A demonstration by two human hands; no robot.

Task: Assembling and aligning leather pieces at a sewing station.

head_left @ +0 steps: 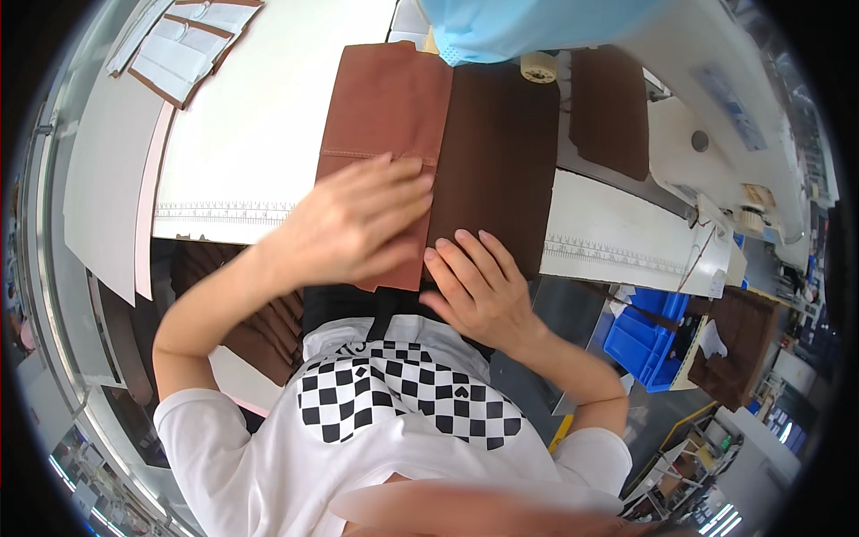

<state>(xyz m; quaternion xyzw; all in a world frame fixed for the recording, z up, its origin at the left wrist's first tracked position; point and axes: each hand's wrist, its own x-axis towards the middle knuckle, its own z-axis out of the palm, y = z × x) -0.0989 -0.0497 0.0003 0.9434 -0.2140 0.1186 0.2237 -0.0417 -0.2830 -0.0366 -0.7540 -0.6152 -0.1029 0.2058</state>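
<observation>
Left hand (358, 224) over reddish panel (389, 98), right hand (488, 294) on dark panel (497, 152), probably keeping both flat. Fingers (475, 257) extended, gripping nothing.

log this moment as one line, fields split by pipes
left hand: blurred, over reddish-brown panel | right hand: on dark brown panel | right side: blue bin

2 hands (358, 219); on surface (259, 98) 1 red-brn pc (385, 103), 2 dk-brn pcs (497, 152), 1 machine (676, 148) & 2 ruler lengths (224, 212) @ nr edge.
</observation>
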